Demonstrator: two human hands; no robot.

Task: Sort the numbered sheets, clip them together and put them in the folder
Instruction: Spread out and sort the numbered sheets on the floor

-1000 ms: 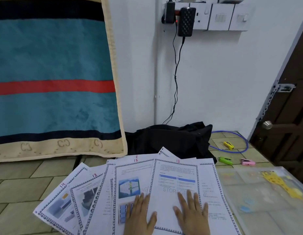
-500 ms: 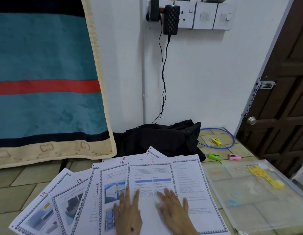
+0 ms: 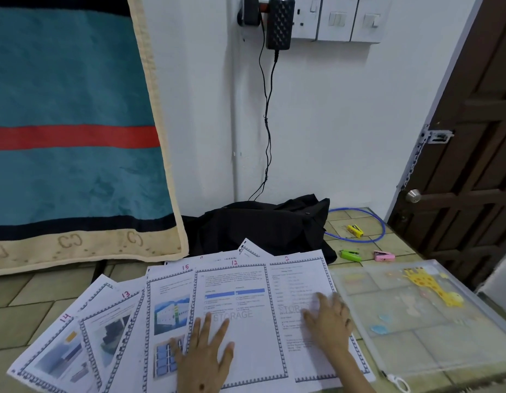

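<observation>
Several numbered sheets lie fanned out on the tiled floor: sheet 14 [image 3: 52,350] far left, then sheet 13 [image 3: 113,330], sheet 15 [image 3: 169,304], sheet 12 [image 3: 246,330] and sheet 2 [image 3: 298,282] at the right. My left hand [image 3: 203,355] rests flat, fingers spread, on sheet 12 and the edge of 15. My right hand [image 3: 328,321] lies flat on sheet 2, blurred. A clear plastic folder [image 3: 410,316] with a yellow giraffe print lies right of the sheets. A green clip [image 3: 350,255], a pink clip [image 3: 383,256] and a yellow clip [image 3: 355,230] lie behind it.
A black cloth bundle [image 3: 263,225] sits against the white wall behind the sheets. A blue cable loop [image 3: 379,222] circles the yellow clip. A striped teal blanket [image 3: 76,123] hangs at the left. A dark wooden door [image 3: 467,137] stands at the right.
My right hand has slid right from sheet 12 onto sheet 2. My left hand has shifted onto sheet 12. The view has turned slightly to the right.
</observation>
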